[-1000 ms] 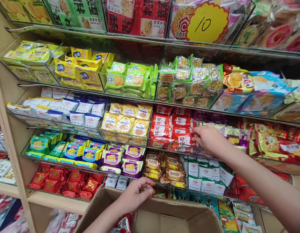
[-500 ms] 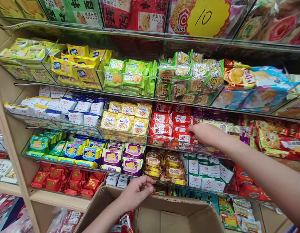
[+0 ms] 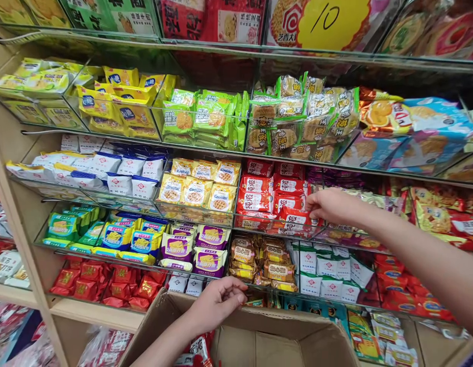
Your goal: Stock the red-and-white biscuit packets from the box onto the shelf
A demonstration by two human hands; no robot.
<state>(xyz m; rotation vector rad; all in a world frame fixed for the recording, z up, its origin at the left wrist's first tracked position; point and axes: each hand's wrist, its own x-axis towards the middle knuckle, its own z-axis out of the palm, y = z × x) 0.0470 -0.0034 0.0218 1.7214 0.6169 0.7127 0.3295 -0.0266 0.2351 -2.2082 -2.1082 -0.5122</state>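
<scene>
My right hand point(image 3: 330, 206) reaches into a shelf bin of red snack packets point(image 3: 255, 184). Its fingers are closed on the right end of a red snack packet point(image 3: 294, 218) at the front of that bin, lying a little tilted. Low in the middle, my left hand point(image 3: 221, 302) hovers at or rests on the far rim of a cardboard box point(image 3: 293, 323); contact is hard to make out. Its fingers are loosely curled with a gap to the thumb, holding nothing. Inside the box, a few red packets point(image 3: 200, 351) lie at the left, partly behind my left forearm.
Clear dividers and front panels split the shelves into bins. Yellow cookie packets point(image 3: 196, 188) lie left of the red ones, brown packets point(image 3: 278, 260) below, green-edged packets point(image 3: 303, 114) above. A wooden shelf upright point(image 3: 20, 214) stands at the left.
My right hand has shifted slightly right and down, and the front red packet beside it sits lower and more tilted. My left hand has hardly moved.
</scene>
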